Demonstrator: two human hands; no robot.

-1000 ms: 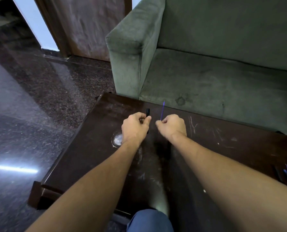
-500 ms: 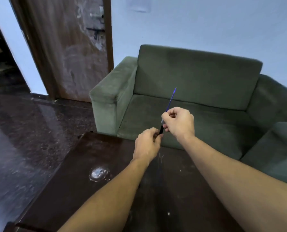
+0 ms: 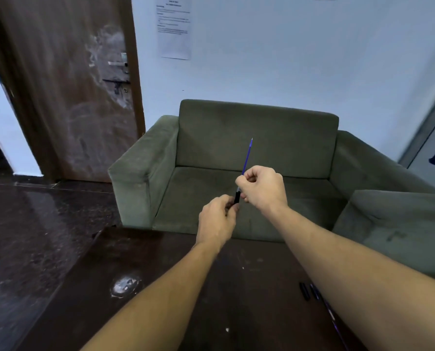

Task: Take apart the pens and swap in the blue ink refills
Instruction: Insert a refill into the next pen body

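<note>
Dim, bluish room light. Glare patch on the dark table (image 3: 126, 286) lower left; glossy floor (image 3: 21, 236) shows faint sheen. Wide-angle bending at frame edges (door (image 3: 59, 84) leans). Overall soft, slightly smeared.

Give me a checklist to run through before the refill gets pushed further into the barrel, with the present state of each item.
1. Left hand grips the black barrel: ok.
2. Right hand pinches the blue refill: ok.
3. Refill in line with barrel: ok, they form one straight line.
4. Refill end seated in the barrel mouth: cannot tell, fingers hide the joint.
5. Spare parts handy on the table: ok, beside the right forearm.
6. Refill's free end clear of the sofa: ok, held in the air.
</note>
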